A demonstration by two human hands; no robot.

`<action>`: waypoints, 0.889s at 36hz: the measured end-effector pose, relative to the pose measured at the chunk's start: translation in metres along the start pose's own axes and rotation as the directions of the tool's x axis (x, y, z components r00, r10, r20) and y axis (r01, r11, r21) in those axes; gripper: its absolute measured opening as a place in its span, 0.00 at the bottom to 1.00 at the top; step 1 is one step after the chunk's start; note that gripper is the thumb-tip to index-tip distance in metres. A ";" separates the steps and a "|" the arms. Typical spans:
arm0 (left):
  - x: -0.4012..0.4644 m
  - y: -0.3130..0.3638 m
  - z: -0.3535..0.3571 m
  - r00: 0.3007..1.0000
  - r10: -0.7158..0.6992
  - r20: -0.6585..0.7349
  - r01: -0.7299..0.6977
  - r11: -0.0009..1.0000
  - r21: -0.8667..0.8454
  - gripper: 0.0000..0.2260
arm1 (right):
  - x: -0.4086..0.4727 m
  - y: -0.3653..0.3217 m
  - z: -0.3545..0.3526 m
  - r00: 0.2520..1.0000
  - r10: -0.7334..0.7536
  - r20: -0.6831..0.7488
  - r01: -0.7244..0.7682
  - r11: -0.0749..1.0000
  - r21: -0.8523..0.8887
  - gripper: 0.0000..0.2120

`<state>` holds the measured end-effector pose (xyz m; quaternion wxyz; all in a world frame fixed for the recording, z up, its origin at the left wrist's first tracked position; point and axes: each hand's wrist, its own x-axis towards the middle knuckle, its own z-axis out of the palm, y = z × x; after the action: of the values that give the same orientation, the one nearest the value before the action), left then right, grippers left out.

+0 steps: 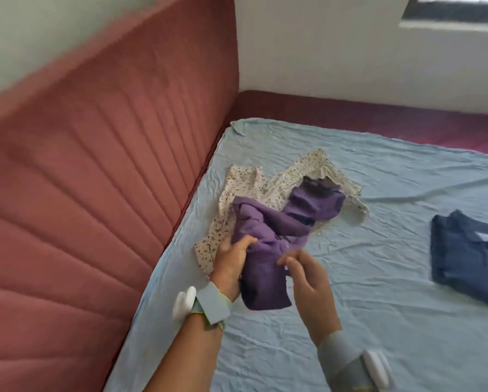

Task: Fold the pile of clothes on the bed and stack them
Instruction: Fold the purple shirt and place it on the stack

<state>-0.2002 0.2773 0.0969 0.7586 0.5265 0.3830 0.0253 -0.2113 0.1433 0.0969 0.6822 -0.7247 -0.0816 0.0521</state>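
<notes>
- Left hand (pixel 232 260) closed on the left edge of a purple garment (pixel 268 250), centre of the frame, part lifted off the bed (pixel 392 321).
- Right hand (pixel 307 274), blurred, at the garment's right edge; fingers curled, grip on cloth not certain.
- Long axis running from the hands up-right, far end lying on a floral garment (pixel 282 182).
- Both hands equally near.
- Folded navy shirt (pixel 471 250) at right, well apart: likely the stack's start.
- No containers in view.

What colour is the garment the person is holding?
Purple. The garment shows in the head view, gripped by the left hand.
</notes>
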 end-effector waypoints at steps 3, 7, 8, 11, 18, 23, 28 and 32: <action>-0.075 0.029 0.004 0.981 0.165 0.106 -0.175 0.980 0.099 0.12 | -0.018 -0.027 -0.033 0.995 0.017 -0.098 -0.025 0.996 -0.082 0.05; -0.128 0.053 0.005 0.913 0.268 0.306 -0.317 0.941 0.123 0.16 | -0.024 -0.030 -0.058 0.985 -0.013 -0.171 -0.055 0.921 -0.385 0.31; -0.148 0.062 0.007 0.888 0.301 0.348 -0.363 0.923 0.129 0.17 | -0.031 -0.045 -0.066 0.986 0.003 -0.164 -0.074 0.901 -0.427 0.37; -0.185 0.079 0.009 0.863 0.360 0.354 -0.428 0.894 0.135 0.17 | -0.044 -0.065 -0.084 0.998 0.054 -0.046 -0.069 0.873 -0.483 0.28; -0.248 0.086 0.016 0.857 0.413 0.309 -0.479 0.858 0.183 0.20 | -0.069 -0.116 -0.123 0.998 0.031 0.047 -0.021 0.979 -0.200 0.05; -0.306 0.071 0.057 0.755 0.305 0.580 -0.533 0.802 0.271 0.21 | -0.103 -0.119 -0.150 0.976 0.142 0.168 -0.128 0.988 -0.089 0.37; -0.331 0.067 0.085 0.644 0.281 0.711 -0.570 0.796 0.202 0.13 | -0.128 -0.117 -0.182 0.980 0.187 0.070 -0.178 0.976 -0.124 0.29; -0.330 0.067 0.096 0.667 0.361 0.652 -0.596 0.784 0.175 0.15 | -0.133 -0.111 -0.219 0.985 0.121 -0.122 -0.154 0.934 -0.321 0.11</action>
<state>-0.3501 0.0869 0.3494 0.6880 0.7251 -0.0280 -0.0091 -0.3060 -0.0907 0.2163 0.5493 -0.8342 -0.0039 0.0488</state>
